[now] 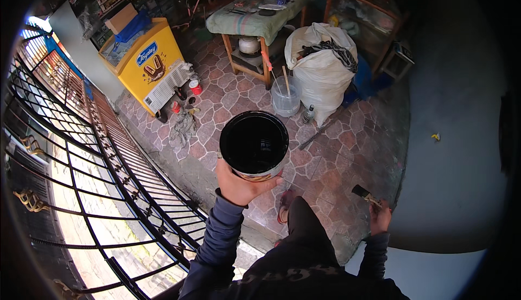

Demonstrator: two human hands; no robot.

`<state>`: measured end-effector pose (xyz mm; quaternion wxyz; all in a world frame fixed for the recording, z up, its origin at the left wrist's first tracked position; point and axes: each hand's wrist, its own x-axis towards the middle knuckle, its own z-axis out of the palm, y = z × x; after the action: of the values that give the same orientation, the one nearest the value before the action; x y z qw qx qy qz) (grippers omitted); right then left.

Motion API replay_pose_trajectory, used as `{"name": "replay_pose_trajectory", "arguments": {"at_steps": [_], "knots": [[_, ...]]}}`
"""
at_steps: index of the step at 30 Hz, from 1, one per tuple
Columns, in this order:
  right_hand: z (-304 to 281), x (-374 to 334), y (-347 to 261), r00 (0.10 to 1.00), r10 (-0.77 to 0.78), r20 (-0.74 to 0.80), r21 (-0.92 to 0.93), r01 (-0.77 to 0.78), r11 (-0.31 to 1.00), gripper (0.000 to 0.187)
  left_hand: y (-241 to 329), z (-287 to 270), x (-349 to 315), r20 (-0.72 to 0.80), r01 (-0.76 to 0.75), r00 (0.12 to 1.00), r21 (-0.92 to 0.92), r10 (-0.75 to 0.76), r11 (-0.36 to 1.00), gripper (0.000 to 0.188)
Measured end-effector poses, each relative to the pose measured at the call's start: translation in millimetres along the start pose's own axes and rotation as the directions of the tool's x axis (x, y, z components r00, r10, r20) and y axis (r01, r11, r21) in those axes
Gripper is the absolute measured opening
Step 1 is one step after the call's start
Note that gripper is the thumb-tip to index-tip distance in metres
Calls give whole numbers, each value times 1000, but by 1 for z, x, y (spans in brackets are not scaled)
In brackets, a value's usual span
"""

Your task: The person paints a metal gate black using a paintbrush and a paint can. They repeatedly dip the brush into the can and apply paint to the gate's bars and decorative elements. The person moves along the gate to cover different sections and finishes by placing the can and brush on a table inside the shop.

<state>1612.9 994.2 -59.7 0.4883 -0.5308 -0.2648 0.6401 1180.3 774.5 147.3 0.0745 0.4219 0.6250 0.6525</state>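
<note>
My left hand is wrapped round a paint can and holds it up in front of me. The can has no lid, and black paint shows inside with a glossy surface. Lower on the right, my right hand is closed on the handle of a paintbrush. Its bristles are dark and point away from my hand, toward the upper left. Brush and can are well apart.
A black metal railing runs along my left. Ahead stand a yellow freezer, a cloth-covered table, a stuffed white sack and a clear bucket. A glass bottle, red cans and a rag are on the stone-patterned floor. A grey wall rises right.
</note>
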Motion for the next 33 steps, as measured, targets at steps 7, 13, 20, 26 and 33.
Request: {"name": "replay_pose_trajectory", "arguments": {"at_steps": [7, 13, 20, 26, 33], "knots": [[287, 100, 49, 983, 91, 160, 72, -103, 992, 21, -100, -19, 145, -79, 147, 986, 17, -145, 989, 91], [526, 137, -12, 891, 126, 436, 65, -171, 983, 19, -149, -59, 269, -178, 287, 941, -30, -288, 957, 90], [725, 207, -15, 867, -46, 496, 117, -14, 993, 21, -295, -122, 443, -205, 162, 964, -61, -172, 985, 97], [831, 235, 36, 979, 71, 193, 228, -116, 967, 22, -408, -162, 648, 161, 185, 965, 155, -209, 971, 95], [935, 263, 31, 972, -9, 234, 389, -85, 917, 32, -500, -120, 865, 323, 81, 937, 179, -136, 980, 118]]}}
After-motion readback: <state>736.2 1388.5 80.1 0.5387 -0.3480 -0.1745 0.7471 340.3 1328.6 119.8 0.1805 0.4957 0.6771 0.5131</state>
